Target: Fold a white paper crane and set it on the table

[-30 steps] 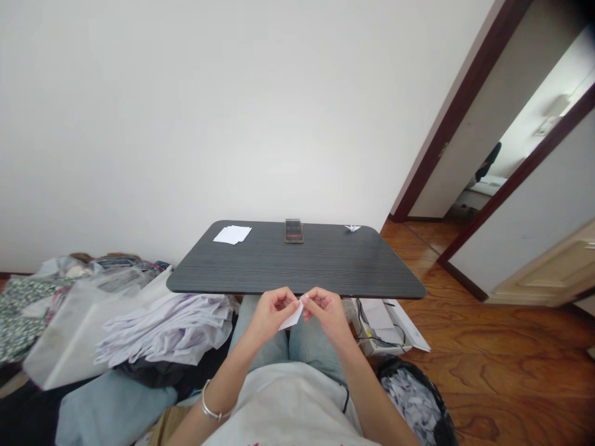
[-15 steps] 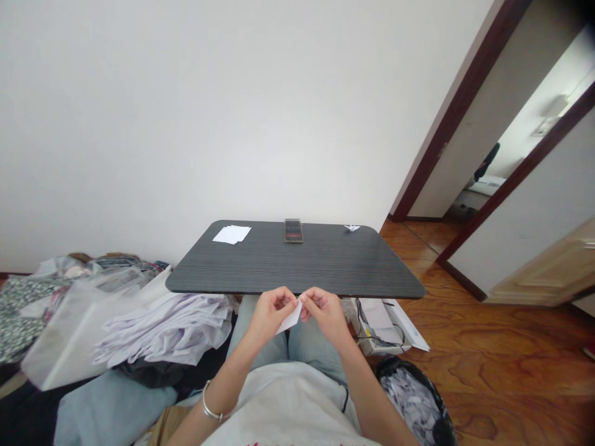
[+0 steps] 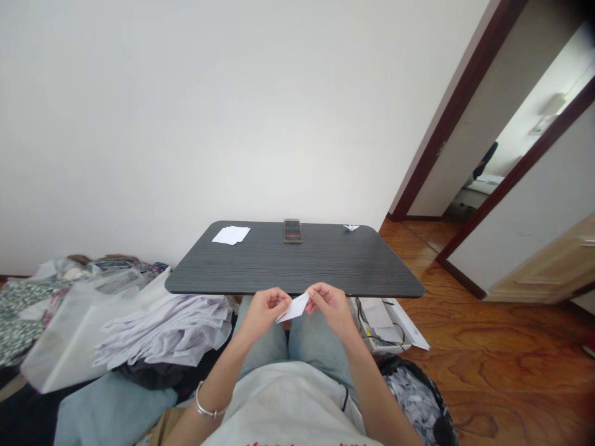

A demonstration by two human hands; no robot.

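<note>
A small folded piece of white paper [image 3: 294, 307] is stretched between my two hands, just off the near edge of the dark table [image 3: 288, 266] and over my lap. My left hand [image 3: 267, 310] pinches its left end between thumb and fingers. At the upper right corner, my right hand [image 3: 328, 305] pinches the paper the same way. White paper sheets [image 3: 231, 235] lie in a loose stack at the table's far left. A small folded white paper figure [image 3: 351, 228] rests at the far right corner.
A dark rectangular object [image 3: 292, 231] lies at the table's back middle. To the left are folded white cloth [image 3: 167, 328] and plastic bags. On the right stand a box with papers and cables [image 3: 383, 325] and a black-lined bin of paper scraps [image 3: 416, 399].
My hands have moved apart, the left one leftward and the right one slightly up and right. More of the folded paper shows between them, turned flatter.
</note>
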